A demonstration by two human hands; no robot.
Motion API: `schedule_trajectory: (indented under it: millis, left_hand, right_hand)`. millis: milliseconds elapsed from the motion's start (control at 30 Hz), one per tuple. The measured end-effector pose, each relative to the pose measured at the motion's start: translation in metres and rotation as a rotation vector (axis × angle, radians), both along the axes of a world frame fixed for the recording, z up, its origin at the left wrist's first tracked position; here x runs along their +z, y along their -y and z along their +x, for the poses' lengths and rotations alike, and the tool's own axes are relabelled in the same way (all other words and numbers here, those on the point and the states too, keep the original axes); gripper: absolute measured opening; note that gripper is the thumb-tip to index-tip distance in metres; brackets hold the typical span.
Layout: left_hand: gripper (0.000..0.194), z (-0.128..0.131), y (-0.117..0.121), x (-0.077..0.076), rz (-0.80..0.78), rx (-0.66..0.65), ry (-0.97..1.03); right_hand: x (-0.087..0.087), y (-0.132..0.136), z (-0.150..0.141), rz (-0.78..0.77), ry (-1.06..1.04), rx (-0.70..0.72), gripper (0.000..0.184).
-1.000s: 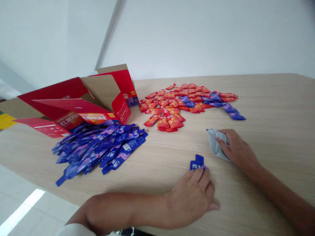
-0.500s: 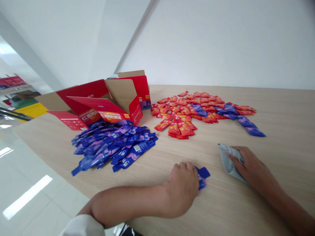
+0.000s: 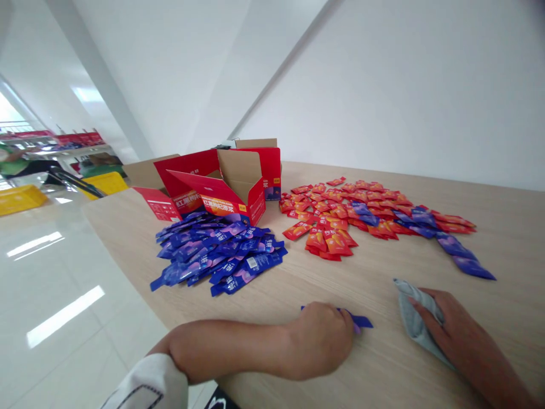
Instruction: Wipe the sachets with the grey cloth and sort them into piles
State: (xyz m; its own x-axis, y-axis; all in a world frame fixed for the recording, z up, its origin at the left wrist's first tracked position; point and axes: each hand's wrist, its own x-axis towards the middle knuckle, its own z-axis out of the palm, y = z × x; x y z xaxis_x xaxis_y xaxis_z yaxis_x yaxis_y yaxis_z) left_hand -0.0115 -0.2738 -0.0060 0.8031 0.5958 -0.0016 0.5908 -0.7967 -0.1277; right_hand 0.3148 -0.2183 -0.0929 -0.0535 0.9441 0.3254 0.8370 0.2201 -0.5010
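My left hand (image 3: 319, 338) lies near the table's front edge, its fingers curled around a blue sachet (image 3: 361, 322) whose end sticks out to the right. My right hand (image 3: 455, 332) rests on a grey cloth (image 3: 411, 318) at the lower right, fingers pressed onto it. Ahead to the left lies a pile of blue sachets (image 3: 217, 255). Farther back, in the middle, lies a spread of red sachets (image 3: 340, 216) with a few blue ones mixed in.
An open red cardboard box (image 3: 221, 184) stands behind the blue pile on the wooden table (image 3: 489, 238). Two loose blue sachets (image 3: 462, 255) lie at the right. Yellow crates (image 3: 19, 199) and a person are far off at the left, across a shiny floor.
My left hand closed over the blue sachet and drew it toward me. The view swung left and up, so everything sits lower and farther right. My right hand stayed on the cloth.
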Motion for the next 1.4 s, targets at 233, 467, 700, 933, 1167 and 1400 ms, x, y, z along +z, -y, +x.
schedule_trajectory:
  millis: [233, 467, 700, 933, 1167, 1400]
  left_hand:
    - [0.006, -0.037, -0.010, -0.008, 0.035, 0.068, 0.050]
    - [0.031, -0.109, -0.003, 0.013, 0.105, 0.192, 0.117]
    - [0.046, -0.236, -0.056, 0.051, 0.277, 0.472, 0.113]
    - [0.054, -0.313, -0.087, 0.029, 0.254, 0.617, 0.012]
    - [0.059, -0.333, -0.080, 0.006, 0.237, 0.680, -0.026]
    - [0.061, -0.331, -0.069, 0.010, 0.218, 0.661, -0.019]
  right_hand:
    - [-0.002, 0.000, -0.007, 0.021, -0.004, 0.048, 0.043]
    - [-0.008, 0.002, -0.012, 0.056, 0.000, 0.123, 0.044]
    - [-0.019, 0.000, -0.009, 0.089, 0.060, 0.151, 0.054]
    - [-0.023, -0.002, -0.007, 0.071, 0.072, 0.167, 0.057]
    - [-0.020, 0.000, -0.007, 0.057, 0.059, 0.144, 0.055]
    - [-0.015, 0.001, -0.007, 0.033, 0.020, 0.171, 0.037]
